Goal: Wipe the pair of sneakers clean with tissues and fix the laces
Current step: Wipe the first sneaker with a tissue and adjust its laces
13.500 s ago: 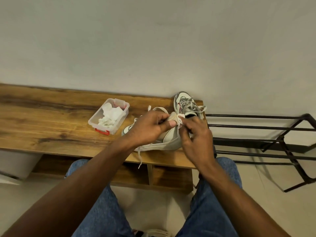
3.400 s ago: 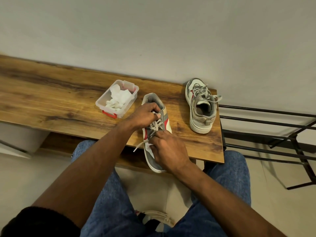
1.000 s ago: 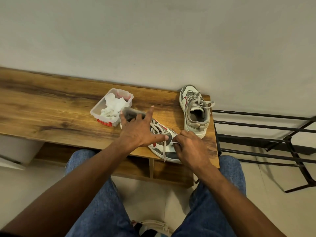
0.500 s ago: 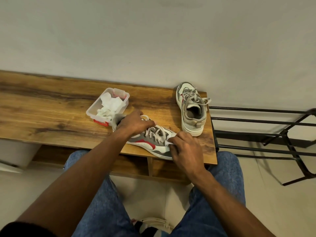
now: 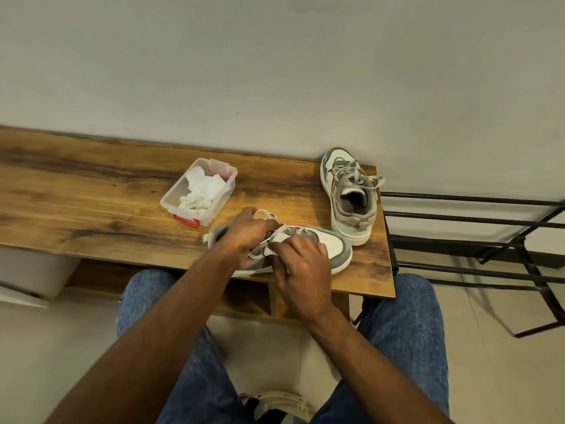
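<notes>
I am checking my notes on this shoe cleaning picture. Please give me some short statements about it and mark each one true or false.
1. The near sneaker lies across the table with its toe to the right. True.
2. The plastic box is empty. False: it holds white tissues.
3. The right hand pinches a white tissue at the near sneaker's laces. True.
4. The far sneaker lies on its side. False: it stands upright near the table's right end.
5. The left hand rests flat on the table. False: it holds the near sneaker's lace area.
</notes>
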